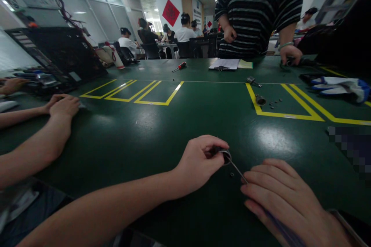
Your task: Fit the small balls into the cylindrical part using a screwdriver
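My left hand is closed around a small hollow metal cylinder, its open end turned toward my right hand. My right hand grips a screwdriver with a thin metal shaft. The shaft's far end reaches into the mouth of the cylinder, where its tip is hidden. Part of a dark bluish handle shows below the right palm. On the green table just below the cylinder lies a small nut-like metal piece.
A metal cylindrical part, several small pieces and a dark metal fitting lie around a yellow-taped box. Farther off are a red screwdriver, a clipboard and gloves. A co-worker's hands are at left; someone in stripes stands opposite.
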Action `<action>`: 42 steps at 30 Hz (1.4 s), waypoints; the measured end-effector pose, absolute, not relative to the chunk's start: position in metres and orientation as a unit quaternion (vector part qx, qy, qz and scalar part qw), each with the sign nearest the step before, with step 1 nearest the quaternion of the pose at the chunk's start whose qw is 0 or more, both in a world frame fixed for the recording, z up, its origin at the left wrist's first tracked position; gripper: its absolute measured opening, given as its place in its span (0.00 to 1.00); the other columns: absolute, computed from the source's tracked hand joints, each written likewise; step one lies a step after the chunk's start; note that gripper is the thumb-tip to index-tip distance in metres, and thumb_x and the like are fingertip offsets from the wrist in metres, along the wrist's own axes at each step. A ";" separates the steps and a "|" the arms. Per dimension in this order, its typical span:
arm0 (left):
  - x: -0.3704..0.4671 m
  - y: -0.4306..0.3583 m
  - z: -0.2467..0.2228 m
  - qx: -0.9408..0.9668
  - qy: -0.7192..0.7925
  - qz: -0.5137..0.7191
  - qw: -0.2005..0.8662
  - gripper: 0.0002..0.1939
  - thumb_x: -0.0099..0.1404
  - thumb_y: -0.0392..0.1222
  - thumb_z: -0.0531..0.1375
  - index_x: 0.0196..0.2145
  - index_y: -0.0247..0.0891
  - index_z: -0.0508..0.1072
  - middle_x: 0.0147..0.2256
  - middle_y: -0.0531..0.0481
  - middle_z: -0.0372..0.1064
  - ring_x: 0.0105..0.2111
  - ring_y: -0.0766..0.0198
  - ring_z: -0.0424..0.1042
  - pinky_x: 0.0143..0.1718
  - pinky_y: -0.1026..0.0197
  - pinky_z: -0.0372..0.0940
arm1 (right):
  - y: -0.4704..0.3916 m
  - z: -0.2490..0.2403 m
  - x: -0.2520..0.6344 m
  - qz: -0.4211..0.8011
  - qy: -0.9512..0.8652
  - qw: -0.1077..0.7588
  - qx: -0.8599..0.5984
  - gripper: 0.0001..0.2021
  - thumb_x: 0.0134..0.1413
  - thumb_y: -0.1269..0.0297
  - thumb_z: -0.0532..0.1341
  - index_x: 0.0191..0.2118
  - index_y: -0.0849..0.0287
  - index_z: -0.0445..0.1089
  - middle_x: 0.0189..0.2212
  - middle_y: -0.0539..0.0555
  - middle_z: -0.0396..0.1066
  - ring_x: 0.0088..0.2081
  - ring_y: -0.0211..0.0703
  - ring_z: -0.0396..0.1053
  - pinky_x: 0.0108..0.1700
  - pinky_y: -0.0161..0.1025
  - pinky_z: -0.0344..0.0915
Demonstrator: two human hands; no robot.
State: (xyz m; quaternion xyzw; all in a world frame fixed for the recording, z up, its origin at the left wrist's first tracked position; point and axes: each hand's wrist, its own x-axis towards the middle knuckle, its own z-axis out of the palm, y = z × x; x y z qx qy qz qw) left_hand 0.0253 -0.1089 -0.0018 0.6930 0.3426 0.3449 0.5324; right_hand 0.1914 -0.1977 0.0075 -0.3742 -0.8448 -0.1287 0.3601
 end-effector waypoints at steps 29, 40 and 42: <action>0.021 -0.099 0.002 0.639 0.385 0.315 0.587 0.16 0.54 0.28 0.56 0.42 0.35 0.69 0.36 0.48 0.73 0.37 0.63 0.73 0.39 0.59 0.67 | -0.203 0.008 0.201 0.148 -0.766 0.424 -0.460 0.10 0.59 0.70 0.50 0.26 0.56 0.61 0.21 0.47 0.63 0.25 0.36 0.63 0.32 0.37 0.61; 0.023 -0.100 0.004 0.592 0.381 0.340 0.623 0.16 0.52 0.26 0.59 0.39 0.35 0.69 0.38 0.48 0.72 0.38 0.64 0.71 0.42 0.58 0.66 | -0.197 0.003 0.201 0.212 -0.741 0.397 -0.498 0.12 0.61 0.66 0.51 0.26 0.56 0.62 0.23 0.47 0.63 0.26 0.34 0.62 0.30 0.34 0.60; 0.022 -0.099 0.003 0.590 0.379 0.329 0.633 0.16 0.52 0.27 0.59 0.41 0.36 0.69 0.37 0.50 0.72 0.38 0.64 0.72 0.42 0.58 0.65 | -0.198 0.004 0.201 0.213 -0.742 0.394 -0.499 0.13 0.61 0.65 0.51 0.25 0.56 0.61 0.22 0.47 0.63 0.26 0.34 0.61 0.29 0.34 0.60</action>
